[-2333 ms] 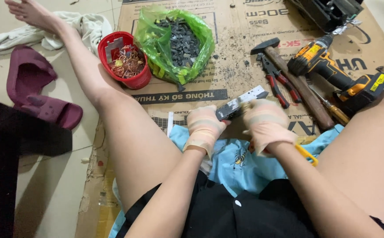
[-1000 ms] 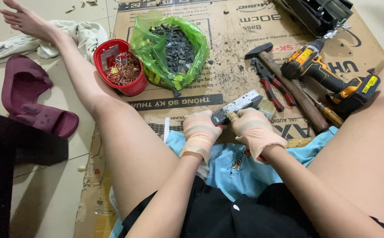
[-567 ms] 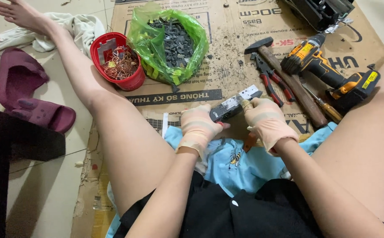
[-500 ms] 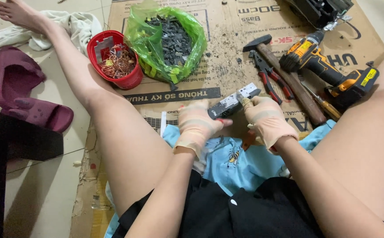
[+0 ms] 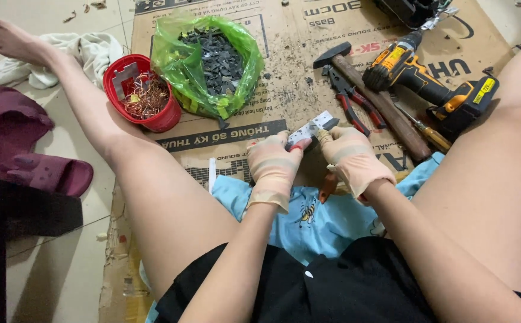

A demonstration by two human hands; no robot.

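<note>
I sit on flattened cardboard (image 5: 296,66) with legs apart. Both hands wear thin beige gloves. My left hand (image 5: 272,167) grips the near end of a small grey metal part (image 5: 311,128). My right hand (image 5: 350,158) pinches the same part from the right, with an orange tool handle (image 5: 327,186) sticking out under its palm. The part is held a little above a light blue cloth (image 5: 308,218) spread on my lap.
A red tub of copper wire (image 5: 144,96) and a green bag of dark metal pieces (image 5: 212,60) stand at the far left. A hammer (image 5: 374,96), red-handled pliers (image 5: 353,101), a screwdriver (image 5: 428,131) and a yellow cordless drill (image 5: 434,90) lie to the right. Maroon slippers (image 5: 24,149) rest on the tiles.
Both hands have stayed together on the metal part, turning and shifting it slightly. The view has drifted a little; the tools and containers have not moved.
</note>
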